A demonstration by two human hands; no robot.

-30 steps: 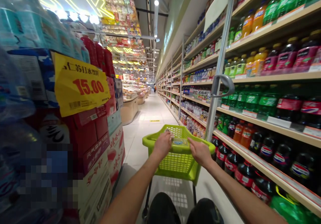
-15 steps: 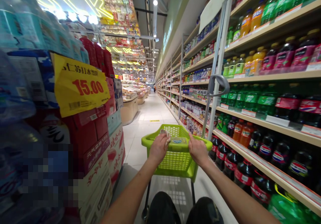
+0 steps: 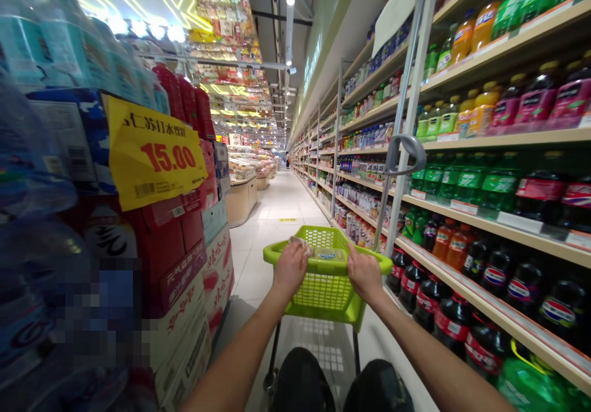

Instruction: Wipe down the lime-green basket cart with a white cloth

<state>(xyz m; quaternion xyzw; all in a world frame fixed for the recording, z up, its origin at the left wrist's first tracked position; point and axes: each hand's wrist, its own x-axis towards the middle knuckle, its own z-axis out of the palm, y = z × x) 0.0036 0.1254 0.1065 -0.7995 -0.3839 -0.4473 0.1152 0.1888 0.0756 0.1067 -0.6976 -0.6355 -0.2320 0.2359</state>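
A lime-green shopping cart (image 3: 325, 289) stands in front of me in a supermarket aisle. My left hand (image 3: 289, 268) is wrapped round the left part of its handle bar, with a crumpled bit of paper or cloth under the fingers. My right hand (image 3: 364, 273) grips the right part of the same bar. A small label sits on the bar between my two hands. The basket looks empty through its mesh.
Shelves of soft-drink bottles (image 3: 489, 184) run along the right, close to the cart. On the left rises a stack of red cartons and bottled water with a yellow 15.00 price sign (image 3: 154, 159). The tiled aisle (image 3: 277, 209) stretches ahead, past low display counters (image 3: 240, 196).
The cart and both hands have rolled a little way forward along the aisle. The grip on the handle bar is unchanged.
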